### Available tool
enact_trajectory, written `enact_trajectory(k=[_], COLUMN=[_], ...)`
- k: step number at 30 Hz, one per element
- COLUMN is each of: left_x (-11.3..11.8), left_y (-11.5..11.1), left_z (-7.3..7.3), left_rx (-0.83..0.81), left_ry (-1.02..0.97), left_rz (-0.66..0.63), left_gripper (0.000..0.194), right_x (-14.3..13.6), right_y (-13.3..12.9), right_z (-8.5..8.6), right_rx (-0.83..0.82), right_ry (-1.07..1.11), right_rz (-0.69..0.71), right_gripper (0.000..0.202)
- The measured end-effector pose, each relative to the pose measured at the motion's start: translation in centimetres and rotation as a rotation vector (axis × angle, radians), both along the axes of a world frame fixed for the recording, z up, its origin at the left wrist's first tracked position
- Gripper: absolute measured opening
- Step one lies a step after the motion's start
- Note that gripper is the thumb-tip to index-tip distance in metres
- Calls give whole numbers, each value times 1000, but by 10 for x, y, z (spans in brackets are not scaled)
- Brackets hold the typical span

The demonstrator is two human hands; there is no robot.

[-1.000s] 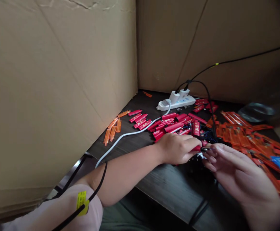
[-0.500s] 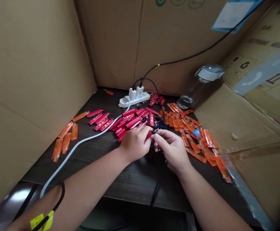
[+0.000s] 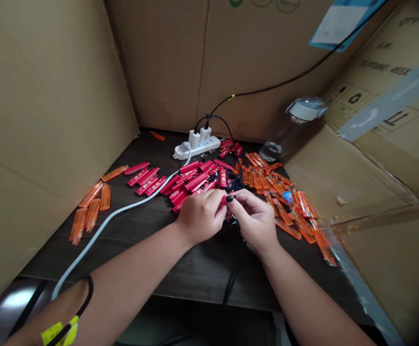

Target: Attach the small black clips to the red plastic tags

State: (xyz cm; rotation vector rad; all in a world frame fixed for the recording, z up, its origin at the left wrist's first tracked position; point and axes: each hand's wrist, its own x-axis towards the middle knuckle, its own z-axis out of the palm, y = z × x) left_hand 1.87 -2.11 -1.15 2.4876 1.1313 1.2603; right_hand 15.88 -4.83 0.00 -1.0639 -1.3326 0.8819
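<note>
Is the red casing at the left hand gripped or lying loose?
Gripped: the red casing is held in the curled left hand, its dark end showing at the right hand.

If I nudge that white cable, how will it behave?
Probably floppy: the white cable lies in loose curves. Pulling might tug the power strip, since its plug sits there. Pushing sideways could disturb the red pieces close beside it.

White power strip (image 3: 209,144), clear bottle (image 3: 289,129) beside cardboard (image 3: 361,168)
</note>
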Motion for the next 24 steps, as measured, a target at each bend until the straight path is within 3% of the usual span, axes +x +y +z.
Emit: enact_trajectory(k=[4, 10, 18, 24], left_x=[0, -1, 8, 7], left_y=[-4, -1, 2, 1], left_z=[5, 11, 8, 10], left_rx=[-90, -490, -821, -843], left_ry=[-34, -230, -563, -584], left_rz=[-16, -158, -296, -289], left_gripper=[16, 27, 13, 12], right_x=[3, 14, 8, 8], right_y=[0, 1, -3, -4], right_z=[0, -7, 6, 6], right_rx=[32, -69, -29, -5], right_ry=[-2, 165, 151, 133], right_rz=[-89, -108, -208, -205], right_gripper=[14, 16, 26, 19])
